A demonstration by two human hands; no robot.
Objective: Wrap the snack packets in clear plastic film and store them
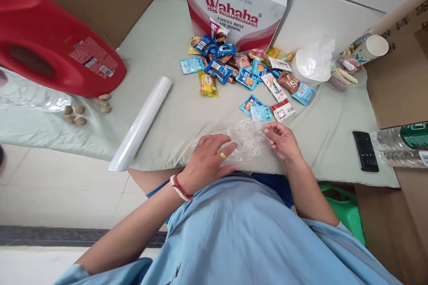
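A crumpled sheet of clear plastic wrap [245, 140] lies at the table's near edge, between my two hands. My right hand [281, 139] pinches its right edge between thumb and fingertips. Over the wrap's left side is my left hand [214, 155], fingers spread and holding nothing; whether it touches the film I cannot tell. Just beyond the wrap lie a light blue snack packet [261, 113] and a red-and-white packet [283, 110]. Further back, a heap of wrapped snacks [219, 70] spreads in front of the box. To the left rests a white plastic roll [142, 122].
A Wahaha water box [234, 9] stands at the back. On the left are a red jug [56, 40] and several nuts [79, 120]. A white bowl [302, 69] holding crumpled clear plastic, a paper cup [376, 48], a black phone [365, 151] and bottles [401, 137] occupy the right.
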